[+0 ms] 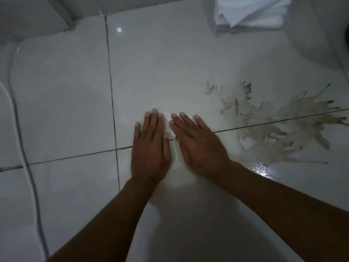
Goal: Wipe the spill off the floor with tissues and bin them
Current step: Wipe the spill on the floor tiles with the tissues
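Note:
A muddy brown spill (294, 125) spreads over the white tiled floor (62, 103) at the right, with wet glints at its near edge. My left hand (150, 146) and my right hand (198, 144) lie flat, palms down, side by side on a white tissue (168, 122) pressed to the floor left of the spill. Only a crumpled strip of the tissue shows between the hands; the rest is hidden under them. A pack of white tissues (251, 13) lies on the floor at the top right.
A white cable (14, 108) runs down the floor along the left side. A wall base or step (37, 17) crosses the top left. A pale curved object (317, 35) fills the top right corner. Dark grout lines cross the tiles.

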